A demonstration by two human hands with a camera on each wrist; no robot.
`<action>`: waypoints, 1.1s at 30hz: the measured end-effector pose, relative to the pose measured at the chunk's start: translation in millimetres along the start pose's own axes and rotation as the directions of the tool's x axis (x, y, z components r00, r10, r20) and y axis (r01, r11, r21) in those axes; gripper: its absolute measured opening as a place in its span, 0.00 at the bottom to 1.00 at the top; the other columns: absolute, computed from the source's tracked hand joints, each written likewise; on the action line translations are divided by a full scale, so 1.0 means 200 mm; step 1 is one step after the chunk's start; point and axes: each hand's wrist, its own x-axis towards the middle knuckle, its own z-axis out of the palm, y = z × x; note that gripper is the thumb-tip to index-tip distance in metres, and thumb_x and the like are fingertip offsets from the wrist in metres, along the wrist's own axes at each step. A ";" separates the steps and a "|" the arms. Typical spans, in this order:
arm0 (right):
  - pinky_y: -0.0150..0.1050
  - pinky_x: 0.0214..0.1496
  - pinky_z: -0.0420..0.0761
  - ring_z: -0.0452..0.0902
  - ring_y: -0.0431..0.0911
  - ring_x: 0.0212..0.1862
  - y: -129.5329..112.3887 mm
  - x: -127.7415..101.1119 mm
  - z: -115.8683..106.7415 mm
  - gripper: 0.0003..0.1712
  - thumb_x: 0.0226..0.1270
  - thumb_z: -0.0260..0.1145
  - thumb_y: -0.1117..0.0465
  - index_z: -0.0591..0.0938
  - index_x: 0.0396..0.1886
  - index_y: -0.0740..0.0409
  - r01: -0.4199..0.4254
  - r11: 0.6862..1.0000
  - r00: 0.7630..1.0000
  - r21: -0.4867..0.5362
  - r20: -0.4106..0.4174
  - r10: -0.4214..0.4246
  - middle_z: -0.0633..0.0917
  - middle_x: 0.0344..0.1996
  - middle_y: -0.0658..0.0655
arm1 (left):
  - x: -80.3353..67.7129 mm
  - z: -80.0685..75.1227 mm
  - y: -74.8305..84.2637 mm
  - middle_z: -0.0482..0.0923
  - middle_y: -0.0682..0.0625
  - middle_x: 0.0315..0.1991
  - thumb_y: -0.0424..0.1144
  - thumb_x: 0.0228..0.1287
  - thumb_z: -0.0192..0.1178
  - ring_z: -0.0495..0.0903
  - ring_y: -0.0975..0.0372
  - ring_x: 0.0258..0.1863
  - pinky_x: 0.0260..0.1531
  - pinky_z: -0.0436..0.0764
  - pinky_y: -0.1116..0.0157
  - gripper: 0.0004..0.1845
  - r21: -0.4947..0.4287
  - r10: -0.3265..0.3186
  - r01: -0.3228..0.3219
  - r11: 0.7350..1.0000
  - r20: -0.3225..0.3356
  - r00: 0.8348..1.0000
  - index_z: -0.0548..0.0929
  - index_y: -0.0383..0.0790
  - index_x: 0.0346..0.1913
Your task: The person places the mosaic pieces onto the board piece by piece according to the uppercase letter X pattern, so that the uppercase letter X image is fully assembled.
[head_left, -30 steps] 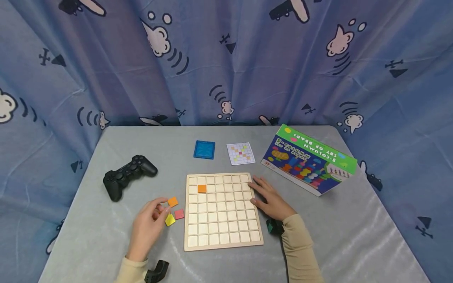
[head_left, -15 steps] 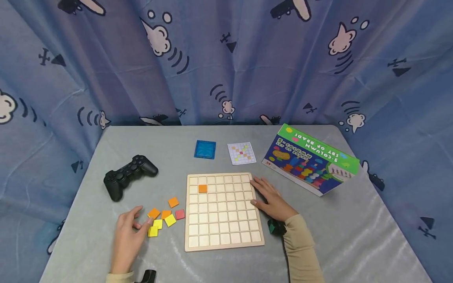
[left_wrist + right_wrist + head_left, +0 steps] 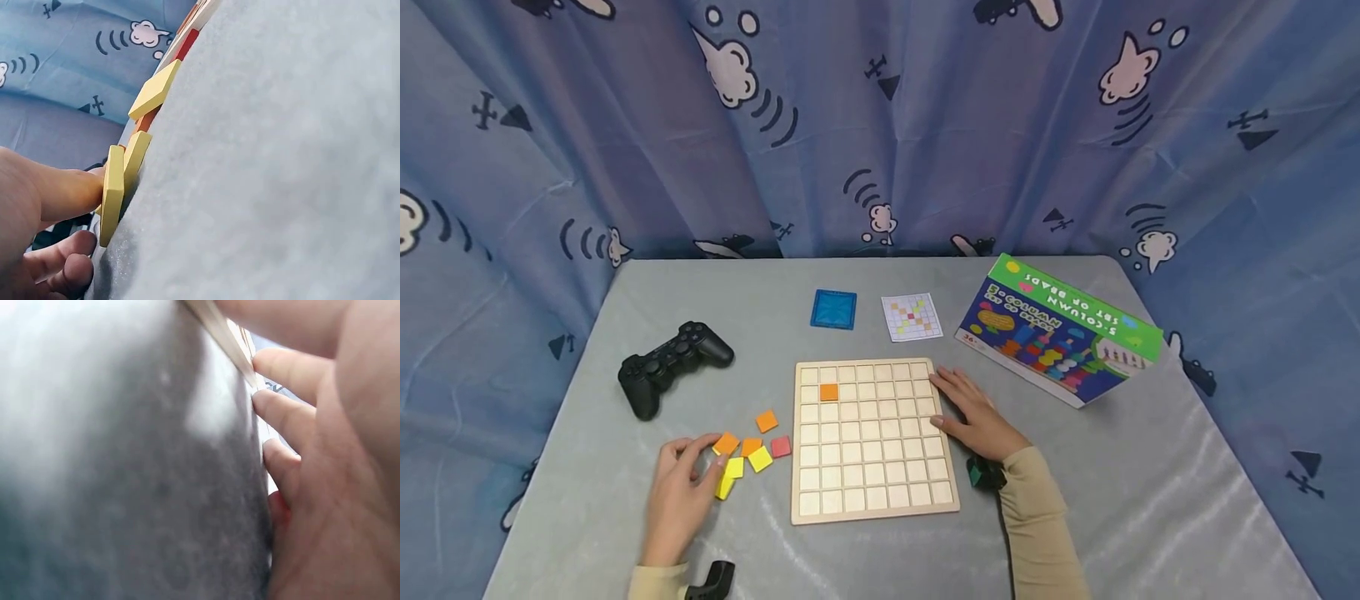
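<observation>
My left hand (image 3: 681, 496) is at the loose square tiles left of the wooden grid board (image 3: 951, 507). Its index finger and thumb pinch an orange tile (image 3: 726, 443) at the group's left end. A yellow tile (image 3: 112, 197) stands tilted against the thumb in the left wrist view. Beside these lie more yellow tiles (image 3: 760, 458), orange tiles (image 3: 767, 421) and a red tile (image 3: 781, 447). One orange square (image 3: 828, 392) sits in a cell of the board. My right hand (image 3: 977, 421) rests with extended fingers on the board's right edge; the right wrist view is blurred.
A black game controller (image 3: 673, 367) lies at the left. Behind the board are a blue square tray (image 3: 833, 309) and a printed pattern card (image 3: 912, 317). A green and blue box (image 3: 1060, 329) stands at the right. A patterned curtain (image 3: 820, 125) hangs behind the table.
My left hand moved left from the nearer tiles to the group's left end, then its fingers closed in on an orange tile. A yellow tile there has tipped. My right hand stayed put.
</observation>
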 end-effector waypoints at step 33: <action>0.67 0.69 0.41 0.37 0.59 0.76 -0.01 -0.01 0.00 0.39 0.68 0.61 0.48 0.58 0.75 0.47 -0.006 0.998 1.000 0.056 -0.008 0.006 0.53 0.75 0.57 | 0.07 -0.07 0.10 0.78 0.47 0.38 0.32 0.66 0.58 0.69 0.69 0.31 0.30 0.66 0.79 0.15 -0.256 -0.146 0.089 0.963 -0.211 0.966 0.80 0.42 0.55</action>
